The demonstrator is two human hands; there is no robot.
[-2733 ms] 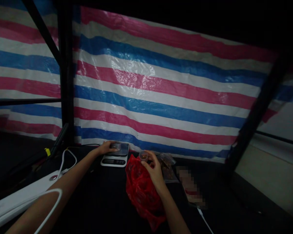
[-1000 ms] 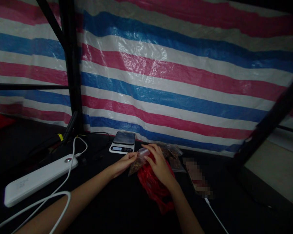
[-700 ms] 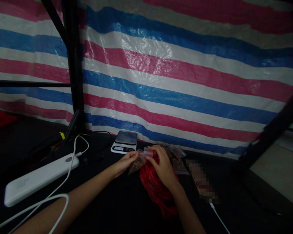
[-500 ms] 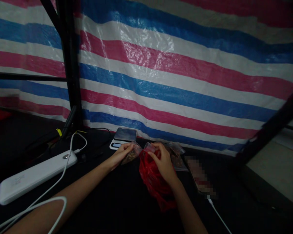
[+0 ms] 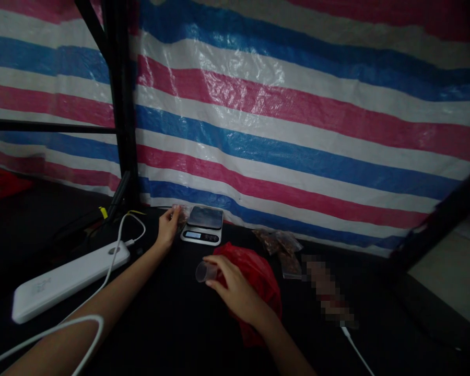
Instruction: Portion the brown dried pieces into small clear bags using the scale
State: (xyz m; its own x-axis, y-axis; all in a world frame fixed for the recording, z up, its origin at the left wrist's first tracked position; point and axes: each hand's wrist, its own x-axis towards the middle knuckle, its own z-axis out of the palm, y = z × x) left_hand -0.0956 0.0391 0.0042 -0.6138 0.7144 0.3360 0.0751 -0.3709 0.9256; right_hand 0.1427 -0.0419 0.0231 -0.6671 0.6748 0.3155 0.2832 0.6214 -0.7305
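Note:
My left hand (image 5: 167, 228) reaches to the left of the small digital scale (image 5: 203, 232) and pinches a small clear filled bag (image 5: 179, 211) near the tarp. My right hand (image 5: 229, 285) holds a small clear plastic cup (image 5: 202, 271) tipped on its side, just in front of a crumpled red plastic bag (image 5: 254, 274) on the dark table. Several small filled clear bags (image 5: 280, 244) lie to the right of the scale.
A white power bank (image 5: 68, 280) with a white cable (image 5: 113, 245) lies at the left. A striped red, white and blue tarp (image 5: 282, 115) hangs behind, with a black frame post (image 5: 121, 104). A blurred flat object (image 5: 329, 292) with a cable lies at the right.
My left hand has carried a filled bag away from the red bag to the left side of the scale. My right hand has drawn back toward me with the cup, now empty-looking.

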